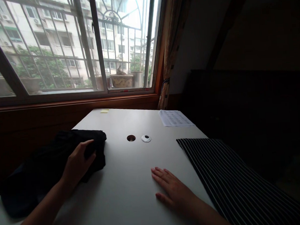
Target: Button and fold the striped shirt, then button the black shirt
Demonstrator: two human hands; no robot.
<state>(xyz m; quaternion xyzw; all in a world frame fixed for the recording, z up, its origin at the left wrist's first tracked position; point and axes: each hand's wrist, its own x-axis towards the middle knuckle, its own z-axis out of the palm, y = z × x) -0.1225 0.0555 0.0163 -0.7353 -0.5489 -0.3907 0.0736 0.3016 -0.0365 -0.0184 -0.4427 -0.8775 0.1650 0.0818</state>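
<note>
My left hand (76,164) is over the right end of a bunched heap of black cloth (53,151), which looks like dark clothing. Its thumb and forefinger are apart with black fabric showing between them; the other fingers are hidden. My right hand (174,189) rests palm down on the white table (126,186), fingers stretched out and thumb apart, holding nothing. To the right of that hand, a black cloth with thin white stripes (220,169) lies flat and hangs past the table's right edge.
Toward the back, a round cable hole (131,138) sits beside its loose cover (146,138). Printed papers (176,118) lie at the far right edge, and a yellow sticky note (104,111) at the far left. A barred window (65,46) and a tied curtain (166,73) are behind.
</note>
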